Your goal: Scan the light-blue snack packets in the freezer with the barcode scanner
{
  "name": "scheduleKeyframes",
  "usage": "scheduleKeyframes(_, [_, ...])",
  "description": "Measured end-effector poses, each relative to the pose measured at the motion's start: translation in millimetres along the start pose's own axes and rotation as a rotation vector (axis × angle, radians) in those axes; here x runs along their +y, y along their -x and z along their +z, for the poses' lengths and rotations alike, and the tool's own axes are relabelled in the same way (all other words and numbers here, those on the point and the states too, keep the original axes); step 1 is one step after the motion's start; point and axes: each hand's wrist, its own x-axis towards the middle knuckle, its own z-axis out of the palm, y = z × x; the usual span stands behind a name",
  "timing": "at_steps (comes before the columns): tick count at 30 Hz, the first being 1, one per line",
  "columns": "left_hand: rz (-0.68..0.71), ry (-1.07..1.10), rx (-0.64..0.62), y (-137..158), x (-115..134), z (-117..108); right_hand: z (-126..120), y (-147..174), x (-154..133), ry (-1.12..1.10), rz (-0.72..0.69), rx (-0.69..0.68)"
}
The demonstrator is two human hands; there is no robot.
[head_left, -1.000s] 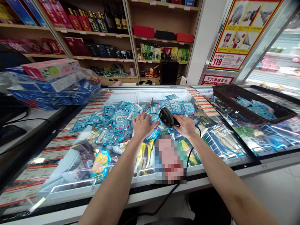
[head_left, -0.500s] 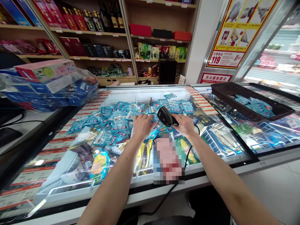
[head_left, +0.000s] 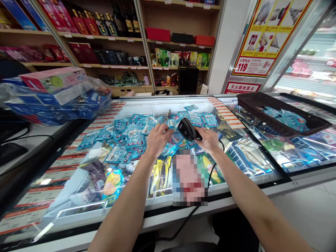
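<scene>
My right hand (head_left: 208,140) is wrapped around the handle of a black barcode scanner (head_left: 187,128), whose head points left over the pile. A cable runs from the scanner down past my right wrist. My left hand (head_left: 157,140) is at the near middle of many small blue snack packets (head_left: 135,138), fingers curled and thumb drawn in. Its fingertips seem to pinch the edge of a blue packet (head_left: 168,135), mostly hidden by the hand. The packets lie spread over the glass top of a chest freezer (head_left: 65,182). Below my hands is a blurred-out pinkish rectangle (head_left: 189,175).
A dark brown basket (head_left: 243,101) with more blue packets stands on the right. To the left, plastic-wrapped blue boxes (head_left: 63,105) are stacked with a pink box (head_left: 54,79) on top. Stocked shelves (head_left: 99,35) line the back wall. Frozen goods show through the glass.
My left hand has drawn its thumb and fingers closer together over the packets. The scanner has shifted very slightly to the right in view; the rest has hardly moved.
</scene>
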Motion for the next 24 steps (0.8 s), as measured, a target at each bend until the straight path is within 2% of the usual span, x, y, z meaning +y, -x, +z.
scheduleKeyframes(4, [-0.247,0.03,0.094,4,-4,1,-2,0,1,0.001,0.01,0.015])
scheduleKeyframes(8, [-0.462,0.243,0.217,5,-5,2,-2,0,1,-0.003,-0.009,0.006])
scheduleKeyframes(11, [-0.518,0.477,0.292,3,-5,1,0,1,1,-0.004,-0.011,0.016])
scheduleKeyframes(14, [-0.569,0.617,0.334,1,-6,3,1,2,1,-0.012,-0.025,0.031])
scheduleKeyframes(24, [-0.576,0.679,0.299,0,-8,20,-2,2,0,-0.08,-0.152,0.003])
